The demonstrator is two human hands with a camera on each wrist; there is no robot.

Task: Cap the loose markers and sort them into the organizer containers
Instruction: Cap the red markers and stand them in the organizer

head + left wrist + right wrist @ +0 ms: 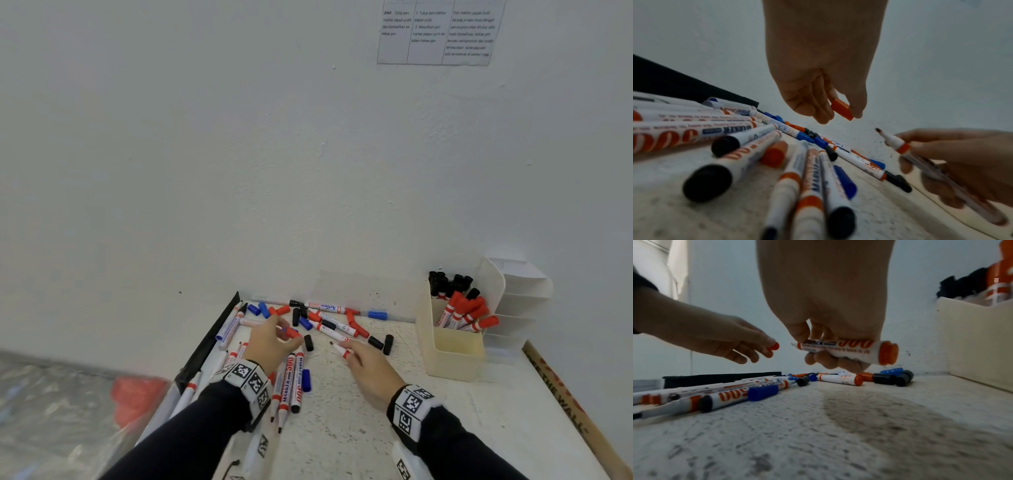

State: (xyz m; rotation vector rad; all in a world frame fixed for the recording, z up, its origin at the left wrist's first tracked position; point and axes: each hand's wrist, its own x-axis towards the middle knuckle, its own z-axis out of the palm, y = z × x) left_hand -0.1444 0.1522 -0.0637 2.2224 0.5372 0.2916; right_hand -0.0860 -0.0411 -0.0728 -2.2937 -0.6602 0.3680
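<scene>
My left hand (274,337) pinches a red cap (841,109) between thumb and fingers, just above the pile of loose markers (291,380). The same red cap (774,346) shows at the fingertips in the right wrist view. My right hand (368,370) grips an uncapped red marker (846,350), fingers curled round its white barrel, tip (878,129) pointing toward the left hand. Cap and tip are a short way apart. Several loose caps (380,342) in black, red and blue lie scattered near the wall.
A cream organizer (452,346) stands at the right, holding capped red markers (469,315) and black ones (448,284). A white tiered tray (520,301) stands behind it. A black strip (212,337) edges the table's left side. A printed sheet (440,32) hangs on the wall.
</scene>
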